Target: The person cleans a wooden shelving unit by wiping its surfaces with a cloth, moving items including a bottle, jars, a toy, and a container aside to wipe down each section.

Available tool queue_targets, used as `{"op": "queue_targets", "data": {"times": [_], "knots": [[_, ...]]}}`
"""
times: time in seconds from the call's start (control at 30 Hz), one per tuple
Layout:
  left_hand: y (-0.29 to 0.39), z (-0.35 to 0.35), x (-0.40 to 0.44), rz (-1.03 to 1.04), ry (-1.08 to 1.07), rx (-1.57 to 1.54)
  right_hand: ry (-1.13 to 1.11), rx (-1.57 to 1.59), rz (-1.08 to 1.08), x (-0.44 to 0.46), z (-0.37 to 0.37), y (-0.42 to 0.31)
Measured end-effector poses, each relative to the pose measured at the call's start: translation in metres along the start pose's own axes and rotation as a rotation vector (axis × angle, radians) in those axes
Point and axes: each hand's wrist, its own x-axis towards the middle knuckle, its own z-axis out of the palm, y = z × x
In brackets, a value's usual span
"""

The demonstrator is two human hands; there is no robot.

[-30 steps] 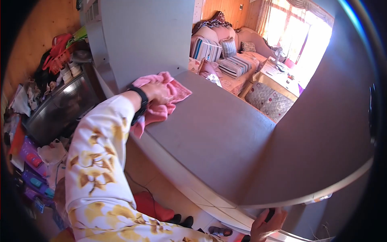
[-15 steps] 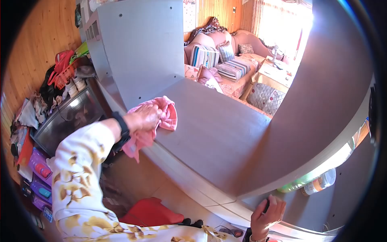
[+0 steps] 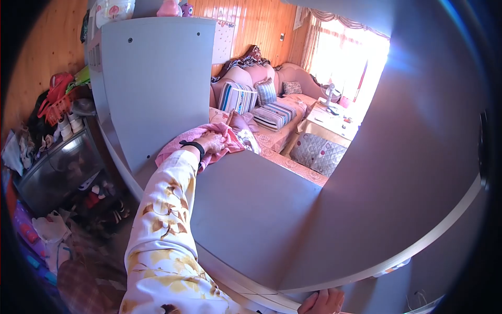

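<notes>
Head view: one left grip (image 3: 213,142) clamped on one pink cloth (image 3: 175,144); one right grip (image 3: 325,302), closure unclear.

Daylight blows out the window (image 3: 345,55) at one o'clock, flaring bluish at two. Shadow darkens the counter (image 3: 246,199) toward five; clutter (image 3: 52,228) at eight looks dim, soft. Fisheye bends edges; corners go black.

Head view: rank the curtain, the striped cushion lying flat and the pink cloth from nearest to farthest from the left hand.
1. Pink cloth: touching the left hand, directly beneath it.
2. Striped cushion: lying on the sofa beyond the shelf, to the hand's right.
3. Curtain: farthest, by the window at the back.
</notes>
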Motion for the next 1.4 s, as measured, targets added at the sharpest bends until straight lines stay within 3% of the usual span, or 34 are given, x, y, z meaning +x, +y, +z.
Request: {"op": "queue_targets", "data": {"times": [0.03,0.07,0.13,0.17,0.27,0.43,0.67,0.73,0.77,0.8,0.87,1.0,1.03,1.13,1.2,1.3,1.37,1.4], "knots": [[-0.006,0.006,0.004,0.116,-0.011,-0.036,-0.026,0.005,0.012,-0.003,0.000,-0.002],[0.006,-0.003,-0.008,0.064,0.058,0.003,-0.033,-0.007,0.012,-0.003,0.000,-0.003],[0.013,0.006,0.007,0.430,0.126,0.016,-0.025,0.001,-0.006,-0.001,0.000,-0.003],[0.028,0.006,0.013,0.458,0.071,-0.057,-0.027,0.005,0.004,0.000,0.001,-0.005],[0.073,0.087,0.065,0.771,0.348,0.659,-0.059,0.022,0.011,0.008,-0.002,-0.004],[0.195,0.008,-0.057,1.003,0.214,0.117,0.004,0.059,-0.025,0.013,-0.003,-0.009],[0.227,-0.052,-0.220,1.390,0.232,-0.236,0.056,0.177,-0.002,0.005,-0.005,0.000],[0.213,-0.060,-0.262,1.345,0.162,-0.340,0.063,0.195,-0.024,0.002,-0.006,0.002],[0.205,-0.062,-0.283,1.127,-0.004,-0.433,0.029,0.205,0.000,0.000,-0.007,0.003],[0.190,-0.061,-0.293,1.118,-0.009,-0.441,0.018,0.210,-0.004,-0.001,-0.008,0.003],[0.163,-0.061,-0.304,0.911,0.038,-0.452,0.010,0.222,-0.031,-0.001,-0.008,0.009],[0.086,-0.065,-0.266,0.626,-0.046,-0.375,-0.092,0.150,-0.039,-0.002,-0.014,0.020],[0.064,-0.067,-0.243,0.543,-0.123,-0.764,-0.114,0.088,-0.006,0.007,-0.023,0.012],[0.017,-0.060,-0.194,0.222,-0.057,-0.331,-0.150,-0.008,0.016,0.012,-0.027,0.007],[0.005,-0.049,-0.155,0.107,-0.043,-0.241,-0.181,-0.038,0.023,0.007,-0.022,0.007],[0.010,-0.031,-0.093,0.032,-0.032,-0.238,-0.146,-0.107,-0.021,0.003,-0.010,0.008],[0.027,-0.026,-0.062,0.042,-0.035,-0.261,0.067,-0.008,-0.012,0.003,0.001,0.005],[0.039,-0.022,-0.050,0.076,-0.035,-0.267,0.065,-0.017,0.003,0.002,0.000,0.002]]}}
